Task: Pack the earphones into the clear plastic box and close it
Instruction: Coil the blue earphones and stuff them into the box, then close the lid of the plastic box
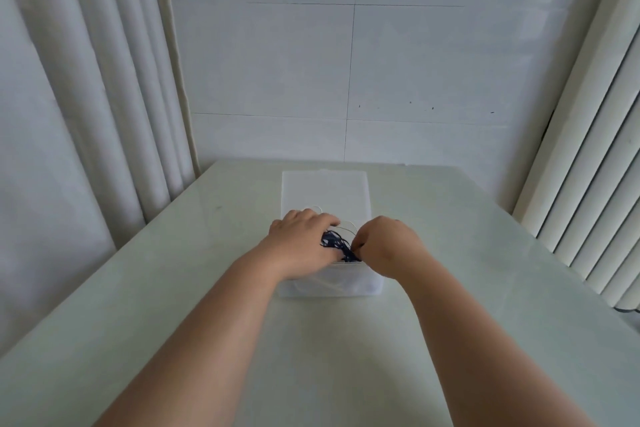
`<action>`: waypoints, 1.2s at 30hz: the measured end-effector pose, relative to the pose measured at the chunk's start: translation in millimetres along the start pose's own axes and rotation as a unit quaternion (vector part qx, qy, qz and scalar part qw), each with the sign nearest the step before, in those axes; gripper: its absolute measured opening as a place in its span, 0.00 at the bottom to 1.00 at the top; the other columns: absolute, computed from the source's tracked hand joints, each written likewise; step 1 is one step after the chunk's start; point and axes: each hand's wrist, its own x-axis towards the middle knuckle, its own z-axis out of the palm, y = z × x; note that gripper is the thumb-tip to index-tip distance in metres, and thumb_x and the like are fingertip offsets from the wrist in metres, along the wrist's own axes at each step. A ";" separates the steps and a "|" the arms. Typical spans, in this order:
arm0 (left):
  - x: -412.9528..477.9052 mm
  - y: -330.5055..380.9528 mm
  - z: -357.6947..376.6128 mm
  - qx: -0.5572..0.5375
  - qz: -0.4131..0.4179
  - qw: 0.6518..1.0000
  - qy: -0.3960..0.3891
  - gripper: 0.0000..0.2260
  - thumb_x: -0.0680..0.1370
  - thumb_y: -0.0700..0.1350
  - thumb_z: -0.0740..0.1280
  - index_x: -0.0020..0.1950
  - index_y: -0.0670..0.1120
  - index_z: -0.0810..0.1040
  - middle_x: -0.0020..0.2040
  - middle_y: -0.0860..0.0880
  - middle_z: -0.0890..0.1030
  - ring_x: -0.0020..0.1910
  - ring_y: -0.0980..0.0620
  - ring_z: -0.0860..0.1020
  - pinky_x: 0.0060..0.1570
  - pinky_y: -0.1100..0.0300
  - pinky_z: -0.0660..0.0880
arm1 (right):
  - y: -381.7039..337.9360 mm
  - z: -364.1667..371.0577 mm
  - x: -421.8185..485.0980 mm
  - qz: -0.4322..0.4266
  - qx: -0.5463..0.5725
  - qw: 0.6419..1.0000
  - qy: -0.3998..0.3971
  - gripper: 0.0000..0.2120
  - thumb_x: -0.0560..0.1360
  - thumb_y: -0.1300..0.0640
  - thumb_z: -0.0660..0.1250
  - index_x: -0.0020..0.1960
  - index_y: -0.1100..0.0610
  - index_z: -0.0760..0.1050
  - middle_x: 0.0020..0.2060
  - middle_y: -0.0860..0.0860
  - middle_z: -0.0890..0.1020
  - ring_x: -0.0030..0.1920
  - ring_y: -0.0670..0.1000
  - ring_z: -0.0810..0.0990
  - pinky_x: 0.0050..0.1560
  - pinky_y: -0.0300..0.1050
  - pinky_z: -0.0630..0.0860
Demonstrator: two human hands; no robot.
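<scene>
Currently the earphones sit as a dark blue tangle at the mouth of the clear plastic box, between your two hands and not fully down inside. A white cord loops up just behind the tangle, above the box rim. The lid lies open, folded back flat toward the wall.

Risks, as judged from this view:
- Loops standing above the rim would probably get pinched when the lid comes over, so it may not latch. Cause: the springy cord is not pressed below the rim.
- The box looks light. A sideways tug on the tangle could slide or tip it on the smooth table.
- Letting go of one hand early may let the bundle spring back out.

Hands:
- Your left hand lies palm-down over the box, fingers curled over the bundle and holding it down. Its fingertips are hidden.
- Your right hand is closed narrow, pinching the dark cord at the near edge of the tangle.

Pleated curtains hang beside the table on the left.
</scene>
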 end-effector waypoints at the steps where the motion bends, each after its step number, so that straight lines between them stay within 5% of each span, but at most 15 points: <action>1: -2.3 -0.7 -0.2 -0.041 0.012 0.999 0.024 0.21 0.75 0.58 0.66 0.67 0.58 0.71 0.67 0.54 0.70 0.69 0.51 0.63 0.64 0.53 0.60 | -0.4 -0.1 0.0 0.002 -0.010 1.000 -0.010 0.12 0.71 0.58 0.62 0.45 0.46 0.83 0.44 0.48 0.84 0.47 0.53 0.81 0.45 0.42 0.76; 5: -10.1 -9.6 4.8 -0.040 0.006 0.982 0.185 0.06 0.75 0.50 0.69 0.48 0.52 0.85 0.50 0.52 0.78 0.53 0.48 0.72 0.54 0.56 0.68 | 0.1 -0.1 -2.1 0.014 0.000 1.000 -0.026 0.12 0.70 0.58 0.60 0.44 0.52 0.83 0.41 0.51 0.83 0.45 0.56 0.81 0.40 0.42 0.74; 7: -12.7 -14.2 5.1 -0.033 -0.042 0.986 0.158 0.06 0.75 0.45 0.68 0.44 0.50 0.85 0.45 0.47 0.79 0.48 0.45 0.75 0.47 0.55 0.72 | 0.1 2.0 -2.7 0.022 0.014 0.999 -0.028 0.13 0.70 0.59 0.60 0.45 0.53 0.83 0.42 0.52 0.84 0.46 0.56 0.82 0.44 0.43 0.78; 10: -11.6 -14.4 -1.5 -0.013 -0.070 0.994 0.079 0.12 0.75 0.39 0.65 0.53 0.50 0.84 0.51 0.46 0.83 0.52 0.44 0.79 0.49 0.57 0.74 | -1.4 3.7 -2.7 0.029 0.015 0.999 -0.025 0.14 0.70 0.61 0.60 0.49 0.54 0.83 0.46 0.52 0.84 0.48 0.56 0.82 0.50 0.47 0.80; 14: -6.0 -14.1 -13.2 0.000 -0.073 0.996 0.041 0.18 0.75 0.36 0.62 0.56 0.54 0.83 0.53 0.49 0.83 0.50 0.46 0.79 0.43 0.62 0.70 | -5.1 -0.2 -3.5 0.020 0.022 0.999 0.019 0.07 0.71 0.60 0.65 0.44 0.51 0.80 0.43 0.47 0.82 0.47 0.53 0.80 0.42 0.42 0.75; 18: -11.8 -17.0 -16.9 0.003 -0.048 0.995 0.089 0.14 0.76 0.38 0.64 0.54 0.53 0.83 0.52 0.51 0.82 0.50 0.48 0.79 0.45 0.62 0.71 | -6.3 0.6 -5.8 0.016 0.073 0.995 0.064 0.08 0.70 0.59 0.70 0.36 0.48 0.73 0.39 0.46 0.78 0.41 0.51 0.78 0.32 0.39 0.67; 22: -10.9 -21.4 -14.4 -0.118 -0.075 0.978 0.156 0.13 0.75 0.38 0.64 0.48 0.53 0.84 0.46 0.55 0.82 0.46 0.53 0.77 0.44 0.62 0.69 | -3.4 -3.6 -5.0 0.015 0.203 0.975 0.093 0.06 0.68 0.58 0.72 0.36 0.51 0.75 0.33 0.46 0.77 0.35 0.51 0.76 0.32 0.40 0.68; 26: -0.7 -30.3 -8.7 -0.330 -0.161 0.891 0.268 0.12 0.77 0.38 0.62 0.52 0.51 0.82 0.50 0.53 0.82 0.49 0.53 0.78 0.48 0.62 0.70 | 1.8 -8.2 -0.5 0.047 0.305 0.937 0.161 0.05 0.73 0.55 0.66 0.48 0.53 0.77 0.46 0.51 0.80 0.40 0.52 0.77 0.39 0.43 0.70; 30: 2.7 -25.4 6.8 -0.569 -0.217 0.771 0.188 0.19 0.76 0.47 0.64 0.67 0.49 0.74 0.65 0.50 0.76 0.61 0.51 0.74 0.64 0.55 0.68 | -0.8 -2.9 -4.5 0.086 0.421 0.901 0.058 0.23 0.79 0.57 0.60 0.74 0.55 0.65 0.68 0.55 0.73 0.62 0.55 0.74 0.57 0.44 0.66; 33: -1.1 -23.2 14.2 -0.618 -0.217 0.739 0.154 0.25 0.72 0.54 0.65 0.69 0.50 0.73 0.70 0.52 0.72 0.69 0.52 0.70 0.72 0.51 0.62 | -6.5 1.9 -14.9 0.084 0.431 0.898 0.031 0.22 0.80 0.58 0.58 0.73 0.60 0.64 0.70 0.60 0.71 0.69 0.59 0.70 0.66 0.50 0.66; 36: -8.7 -23.1 15.4 -0.634 -0.225 0.726 0.142 0.36 0.65 0.60 0.66 0.73 0.51 0.69 0.72 0.52 0.71 0.70 0.50 0.70 0.71 0.47 0.64 | -7.2 5.8 -26.2 0.079 0.447 0.889 0.055 0.18 0.80 0.60 0.57 0.69 0.62 0.67 0.67 0.59 0.73 0.65 0.60 0.72 0.65 0.51 0.67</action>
